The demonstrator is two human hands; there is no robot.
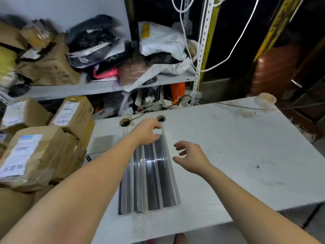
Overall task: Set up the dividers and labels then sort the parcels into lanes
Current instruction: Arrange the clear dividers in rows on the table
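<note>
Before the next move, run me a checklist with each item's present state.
1. Clear acrylic dividers spread into lanes: not ok; they lie bunched side by side on the white table.
2. Left hand grip: cannot tell; its fingers curl at the dividers' far end, blurred.
3. Right hand free: ok; it hovers beside the dividers, holding nothing.
4. Room for lanes: ok; bare tabletop shows to the dividers' right.
5. Labels ready: cannot tell; only a grey flat rectangle lies left of the dividers.
6. Brown cardboard parcels on hand for sorting: ok; piled at the table's left side.
</note>
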